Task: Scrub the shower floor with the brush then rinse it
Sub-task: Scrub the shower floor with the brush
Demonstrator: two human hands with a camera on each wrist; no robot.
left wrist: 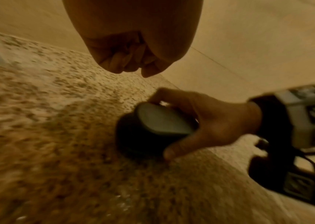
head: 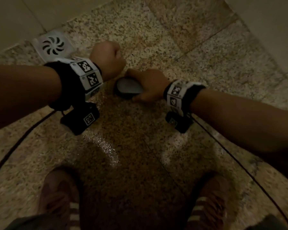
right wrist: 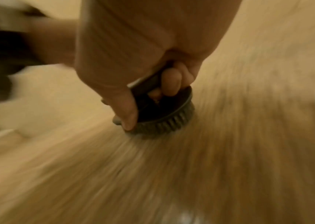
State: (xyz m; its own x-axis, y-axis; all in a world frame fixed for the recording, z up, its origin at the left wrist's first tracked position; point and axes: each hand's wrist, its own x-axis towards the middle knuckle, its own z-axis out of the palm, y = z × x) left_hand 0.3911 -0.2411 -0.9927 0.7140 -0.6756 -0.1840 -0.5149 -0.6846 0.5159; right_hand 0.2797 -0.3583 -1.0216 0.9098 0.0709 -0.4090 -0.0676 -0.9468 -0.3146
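The right hand (head: 150, 85) grips the round brush (head: 128, 87) by its handle, bristles down on the wet speckled shower floor (head: 173, 47). The left hand (head: 107, 58) hovers beside it as a fist, apparently holding nothing. A drain cover (head: 52, 45) lies near the wall.

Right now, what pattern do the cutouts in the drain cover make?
A pinwheel of curved dark slots on the white drain cover; the head view shows it best.
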